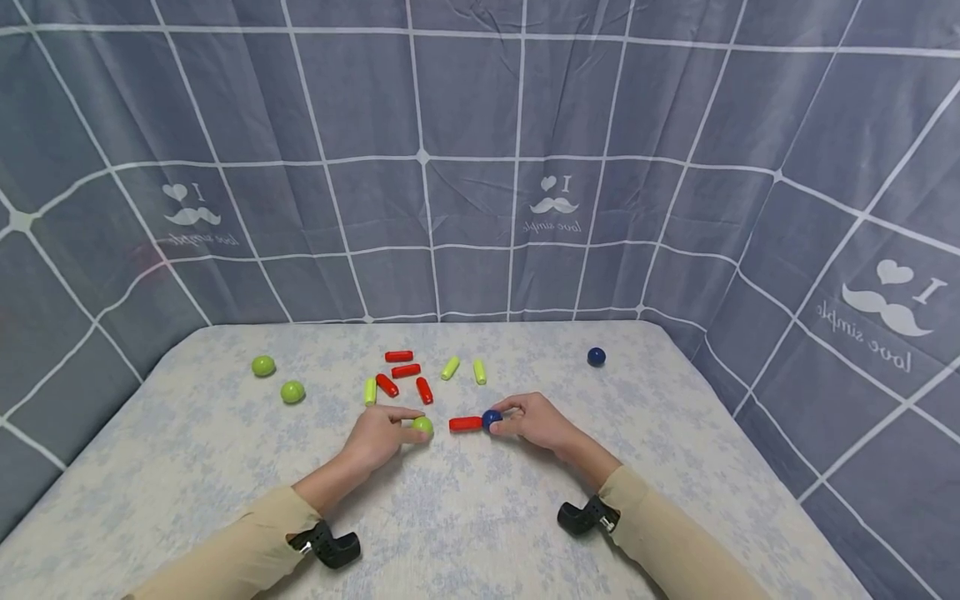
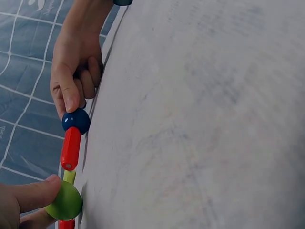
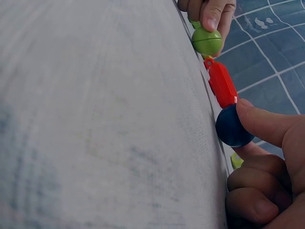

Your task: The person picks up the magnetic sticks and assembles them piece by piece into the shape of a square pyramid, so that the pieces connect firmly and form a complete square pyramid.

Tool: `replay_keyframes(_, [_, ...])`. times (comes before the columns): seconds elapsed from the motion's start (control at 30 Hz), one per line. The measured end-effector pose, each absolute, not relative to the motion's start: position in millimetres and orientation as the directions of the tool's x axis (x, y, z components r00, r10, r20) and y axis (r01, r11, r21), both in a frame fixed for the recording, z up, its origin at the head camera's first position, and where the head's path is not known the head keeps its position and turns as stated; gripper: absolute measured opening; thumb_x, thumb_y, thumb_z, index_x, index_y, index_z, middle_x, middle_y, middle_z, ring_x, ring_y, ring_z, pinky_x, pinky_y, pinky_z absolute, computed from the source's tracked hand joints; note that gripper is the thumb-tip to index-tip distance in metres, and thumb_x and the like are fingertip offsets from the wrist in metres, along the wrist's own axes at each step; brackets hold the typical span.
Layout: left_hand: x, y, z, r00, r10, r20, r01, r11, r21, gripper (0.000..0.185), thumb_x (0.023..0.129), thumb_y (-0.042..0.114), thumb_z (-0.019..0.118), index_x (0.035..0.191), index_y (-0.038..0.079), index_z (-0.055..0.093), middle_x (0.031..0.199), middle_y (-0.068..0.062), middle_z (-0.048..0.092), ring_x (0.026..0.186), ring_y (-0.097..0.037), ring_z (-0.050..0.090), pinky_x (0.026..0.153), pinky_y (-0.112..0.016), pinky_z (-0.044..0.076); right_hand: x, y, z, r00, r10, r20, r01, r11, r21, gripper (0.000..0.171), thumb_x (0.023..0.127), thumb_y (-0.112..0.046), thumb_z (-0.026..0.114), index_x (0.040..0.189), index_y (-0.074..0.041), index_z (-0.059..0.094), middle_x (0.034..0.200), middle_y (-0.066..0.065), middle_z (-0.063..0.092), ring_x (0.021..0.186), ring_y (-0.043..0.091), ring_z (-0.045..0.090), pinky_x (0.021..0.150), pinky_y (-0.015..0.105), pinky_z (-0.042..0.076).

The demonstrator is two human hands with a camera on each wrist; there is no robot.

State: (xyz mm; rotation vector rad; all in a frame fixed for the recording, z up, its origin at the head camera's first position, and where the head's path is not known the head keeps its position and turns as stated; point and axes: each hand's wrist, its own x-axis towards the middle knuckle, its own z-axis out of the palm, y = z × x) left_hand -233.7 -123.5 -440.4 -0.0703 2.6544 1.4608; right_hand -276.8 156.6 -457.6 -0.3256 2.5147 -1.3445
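Between thumb and forefinger, my left hand [image 1: 377, 435] pinches a green ball [image 1: 422, 426] near the middle of the table. My right hand [image 1: 536, 419] pinches a dark blue ball [image 1: 491, 418] the same way, a little to the right. A red rod [image 1: 466, 424] with faceted sides meets the blue ball at one end and points toward the green ball. In the head view a gap shows between the rod's free end and the green ball [image 2: 65, 201]. From the left wrist, a small hole is visible in that end of the red rod [image 2: 70, 149].
Behind the left hand lie several loose red rods [image 1: 406, 370] and three yellow-green rods [image 1: 449, 367]. Two more green balls [image 1: 292, 392] rest at the left, and another blue ball [image 1: 596, 357] at the back right. A grey-blue curtain [image 1: 480, 208] borders the patterned tabletop [image 1: 465, 533].
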Motion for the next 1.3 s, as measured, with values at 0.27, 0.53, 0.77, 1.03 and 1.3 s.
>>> replay_keyframes(0.27, [-239.3,-112.8,-441.9,-0.995,0.026,-0.092,-0.064,0.541,0.839,0.035,0.081,0.017,0.083,0.115,0.012,0.078,0.105,-0.009,0.069,0.077,-0.019,0.044,0.061,-0.029,0.033,-279.0,156.4,-458.2,-0.935,-0.328,-0.131,-0.072,0.541,-0.838,0.040,0.084,-0.034,0.082,0.118,-0.015,0.074,0.059,-0.005,0.039,0.054,0.013,0.034,0.054,0.027,0.028])
replay_keyframes(0.53, [-245.0,-105.2,-445.9,-0.995,0.059,-0.081,-0.034,0.566,0.824,0.035,0.082,0.022,0.083,0.116,0.015,0.078,0.133,-0.010,0.065,0.096,-0.020,0.053,0.070,-0.028,0.040,-277.6,154.9,-456.1,-0.939,-0.319,-0.131,-0.069,0.548,-0.834,0.039,0.085,-0.032,0.081,0.119,-0.014,0.074,0.060,-0.005,0.043,0.056,0.012,0.036,0.055,0.027,0.030])
replay_keyframes(0.77, [-246.7,-103.9,-445.8,-0.994,0.061,-0.089,-0.036,0.588,0.808,0.036,0.081,0.022,0.084,0.116,0.014,0.078,0.107,-0.008,0.067,0.078,-0.019,0.046,0.060,-0.030,0.033,-275.9,153.3,-453.5,-0.942,-0.303,-0.143,-0.050,0.549,-0.835,0.040,0.085,-0.031,0.081,0.120,-0.014,0.074,0.059,-0.005,0.041,0.055,0.012,0.036,0.055,0.026,0.030])
replay_keyframes(1.03, [-245.9,-104.9,-443.8,-0.988,0.107,-0.111,-0.023,0.609,0.793,0.036,0.080,0.029,0.085,0.112,0.013,0.078,0.096,-0.004,0.064,0.077,-0.018,0.047,0.060,-0.029,0.035,-274.7,153.7,-453.2,-0.945,-0.306,-0.118,-0.074,0.548,-0.833,0.042,0.088,-0.038,0.078,0.122,-0.015,0.073,0.056,-0.006,0.039,0.050,0.010,0.030,0.050,0.025,0.027])
replay_keyframes(1.3, [-239.6,-102.4,-441.2,-0.984,0.152,-0.093,0.026,0.638,0.770,0.031,0.078,0.031,0.086,0.102,0.012,0.080,0.068,-0.001,0.050,0.062,-0.016,0.042,0.056,-0.028,0.031,-275.2,150.4,-454.9,-0.968,-0.207,-0.139,0.014,0.513,-0.858,0.040,0.087,-0.038,0.078,0.117,-0.012,0.073,0.056,-0.005,0.039,0.043,0.011,0.029,0.043,0.026,0.025])
